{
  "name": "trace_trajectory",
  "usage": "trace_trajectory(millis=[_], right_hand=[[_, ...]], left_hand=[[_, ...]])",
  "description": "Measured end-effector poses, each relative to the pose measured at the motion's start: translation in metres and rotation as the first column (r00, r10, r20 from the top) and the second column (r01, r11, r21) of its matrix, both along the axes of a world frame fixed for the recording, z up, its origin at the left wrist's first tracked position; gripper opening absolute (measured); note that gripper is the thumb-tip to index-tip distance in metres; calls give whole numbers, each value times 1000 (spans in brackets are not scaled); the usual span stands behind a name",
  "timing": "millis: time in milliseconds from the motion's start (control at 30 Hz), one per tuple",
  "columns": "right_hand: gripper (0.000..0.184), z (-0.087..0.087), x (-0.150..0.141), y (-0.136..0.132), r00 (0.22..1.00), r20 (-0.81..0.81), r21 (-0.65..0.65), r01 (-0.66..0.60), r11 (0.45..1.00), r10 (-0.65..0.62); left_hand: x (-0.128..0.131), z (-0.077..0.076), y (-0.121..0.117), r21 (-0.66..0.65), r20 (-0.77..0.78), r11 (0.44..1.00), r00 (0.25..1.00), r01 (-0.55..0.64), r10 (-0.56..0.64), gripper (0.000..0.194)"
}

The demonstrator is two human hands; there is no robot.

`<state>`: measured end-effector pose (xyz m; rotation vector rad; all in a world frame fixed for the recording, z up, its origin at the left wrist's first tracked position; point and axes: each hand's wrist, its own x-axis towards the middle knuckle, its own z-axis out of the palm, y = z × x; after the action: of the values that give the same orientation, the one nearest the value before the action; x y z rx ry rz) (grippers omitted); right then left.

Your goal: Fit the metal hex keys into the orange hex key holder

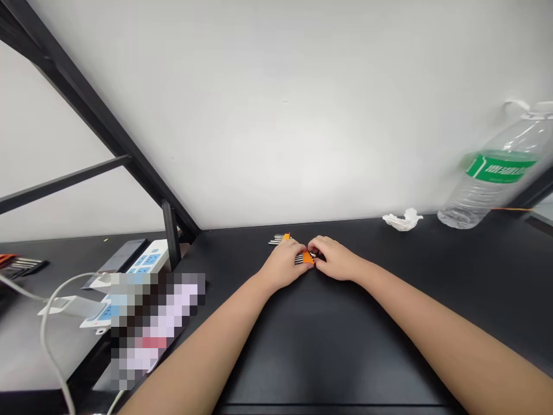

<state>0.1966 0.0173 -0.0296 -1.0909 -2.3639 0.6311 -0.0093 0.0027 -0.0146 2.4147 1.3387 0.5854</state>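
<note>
Near the middle of the black table, my left hand (283, 267) is closed around an orange holder (308, 257) with several thin metal rods sticking out of its left side. My right hand (335, 257) meets it from the right, with thumb and fingers pinched at the holder's right end, where small metal ends show. What exactly the right fingertips grip is hidden. Just behind my left hand lies a second orange piece (286, 236), also with metal rods (275, 239) pointing left.
Against the white wall, a crumpled tissue (403, 220) and a large clear bottle (488, 173) with a green label stand on the right. At left are a white power strip (149, 259), cables, a pixelated item (158, 328) and a black metal frame (103, 127). Tools (21, 265) lie far left.
</note>
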Motion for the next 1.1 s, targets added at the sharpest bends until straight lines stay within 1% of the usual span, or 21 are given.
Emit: trace_trajectory(millis=[267,500,700,833,1100], right_hand=[[20,-1,1,0,1000,-16,-5,0,1000,0],[18,2,3,-1,999,-37,-30,6,1000,-7],[19,2,1,2,989,-137,-152,37,988,-58],[17,5,2,1,979,-199,-199,14,980,-54],[9,9,5,-2,978,-210,-164,-29,986,-6]], left_hand=[[0,-2,1,-3,7,1000,1000,2,-2,26],[-1,-2,2,12,0,1000,1000,10,-10,26],[-1,-4,2,23,-3,1000,1000,15,-15,27],[-1,-4,2,26,-7,1000,1000,7,-7,27],[-2,-5,2,18,-1,1000,1000,8,-8,27]])
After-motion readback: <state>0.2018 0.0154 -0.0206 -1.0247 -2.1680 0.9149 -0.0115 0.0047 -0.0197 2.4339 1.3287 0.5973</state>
